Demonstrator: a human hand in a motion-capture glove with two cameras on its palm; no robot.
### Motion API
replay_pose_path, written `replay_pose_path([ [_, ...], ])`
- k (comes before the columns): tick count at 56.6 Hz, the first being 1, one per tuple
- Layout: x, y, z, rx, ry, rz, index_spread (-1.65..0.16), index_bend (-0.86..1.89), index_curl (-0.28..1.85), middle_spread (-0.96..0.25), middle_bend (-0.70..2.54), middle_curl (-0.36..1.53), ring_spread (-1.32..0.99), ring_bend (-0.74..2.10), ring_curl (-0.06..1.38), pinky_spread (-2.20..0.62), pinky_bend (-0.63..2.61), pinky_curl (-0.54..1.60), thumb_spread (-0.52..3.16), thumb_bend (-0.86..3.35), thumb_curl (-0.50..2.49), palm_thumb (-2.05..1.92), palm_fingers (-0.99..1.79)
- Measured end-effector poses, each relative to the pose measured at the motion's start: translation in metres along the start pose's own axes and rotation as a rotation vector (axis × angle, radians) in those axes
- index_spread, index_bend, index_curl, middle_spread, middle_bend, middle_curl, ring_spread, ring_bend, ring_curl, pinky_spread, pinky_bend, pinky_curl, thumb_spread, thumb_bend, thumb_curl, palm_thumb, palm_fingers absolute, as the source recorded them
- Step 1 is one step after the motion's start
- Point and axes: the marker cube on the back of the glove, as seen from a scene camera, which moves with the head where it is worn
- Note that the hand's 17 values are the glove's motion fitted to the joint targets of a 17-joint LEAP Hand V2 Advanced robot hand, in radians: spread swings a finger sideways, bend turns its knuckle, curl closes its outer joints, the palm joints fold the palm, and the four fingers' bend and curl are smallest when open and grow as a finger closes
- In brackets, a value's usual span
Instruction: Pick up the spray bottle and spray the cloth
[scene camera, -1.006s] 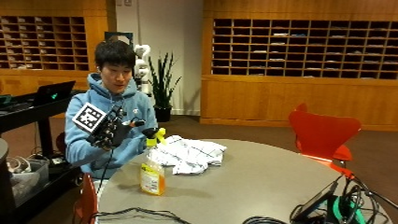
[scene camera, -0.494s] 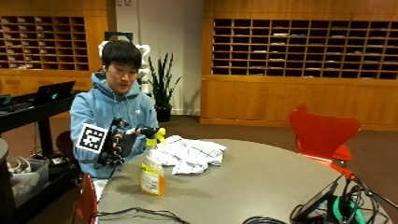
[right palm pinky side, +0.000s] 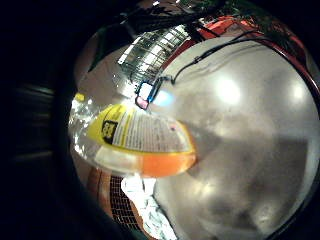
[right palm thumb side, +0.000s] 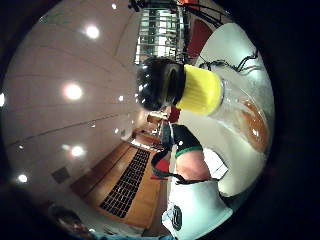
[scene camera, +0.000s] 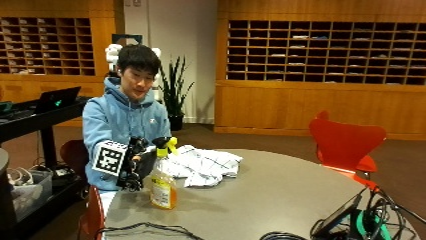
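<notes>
step: reach-to-grasp | black-gloved right hand (scene camera: 136, 162) beside clear plastic spray bottle of orange liquid (scene camera: 162, 181), finger closure unclear | tip: wrap bottle's neck, finger on trigger, then aim at crumpled white cloth (scene camera: 200, 166)

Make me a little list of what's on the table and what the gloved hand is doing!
bottle: spray bottle with orange liquid, standing upright on the table
cloth: white cloth lying crumpled behind the bottle
right hand: gloved hand right beside the bottle, near its neck; grip cannot be seen
task: bottle not yet lifted, cloth not yet sprayed
</notes>
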Motion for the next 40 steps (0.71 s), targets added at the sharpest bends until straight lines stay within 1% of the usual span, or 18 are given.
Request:
replay_pose_path([
  [2, 0.0, -0.005, 0.003, 0.004, 0.004, 0.002, -0.16, 0.11, 0.17, 0.11, 0.24, 0.35, 0.15, 0.49, 0.3, 0.23, 0.61, 0.36, 0.97, -0.03, 0.45, 0.72, 0.22],
  [6, -0.005, -0.02, 0.014, 0.084, -0.01, 0.1, -0.16, 0.1, 0.17, 0.11, 0.24, 0.35, 0.15, 0.49, 0.31, 0.23, 0.6, 0.35, 0.97, -0.04, 0.44, 0.7, 0.23],
  [16, -0.005, -0.026, 0.023, 0.031, -0.003, 0.172, -0.15, 0.1, 0.17, 0.1, 0.27, 0.36, 0.13, 0.53, 0.31, 0.22, 0.57, 0.34, 0.96, -0.03, 0.43, 0.68, 0.28],
  [24, -0.006, -0.039, 0.028, 0.017, 0.017, 0.205, -0.19, 0.16, 0.2, 0.02, 0.31, 0.37, 0.03, 0.59, 0.32, 0.17, 0.48, 0.32, 0.95, -0.03, 0.42, 0.67, 0.61],
  [28, -0.009, -0.047, 0.033, -0.009, -0.001, 0.22, -0.21, 0.23, 0.25, -0.05, 0.35, 0.38, -0.05, 0.6, 0.32, 0.11, 0.38, 0.29, 0.94, 0.0, 0.43, 0.72, 0.91],
  [29, -0.01, -0.048, 0.034, -0.025, -0.009, 0.221, -0.22, 0.22, 0.25, -0.05, 0.34, 0.38, -0.06, 0.59, 0.32, 0.1, 0.37, 0.29, 0.94, 0.0, 0.43, 0.73, 0.92],
  [32, -0.013, -0.05, 0.038, -0.07, -0.013, 0.232, -0.22, 0.27, 0.29, -0.09, 0.37, 0.39, -0.11, 0.6, 0.33, 0.05, 0.28, 0.27, 0.89, 0.04, 0.47, 0.85, 1.12],
  [36, -0.016, -0.056, 0.042, -0.115, 0.013, 0.221, -0.22, 0.26, 0.34, -0.13, 0.45, 0.43, -0.14, 0.58, 0.35, -0.02, 0.24, 0.29, 0.78, 0.03, 0.51, 0.92, 1.23],
  [40, -0.022, -0.061, 0.048, -0.209, 0.073, 0.203, -0.22, 0.27, 0.37, -0.14, 0.5, 0.45, -0.16, 0.56, 0.37, -0.07, 0.24, 0.3, 0.67, 0.01, 0.55, 0.96, 1.29],
])
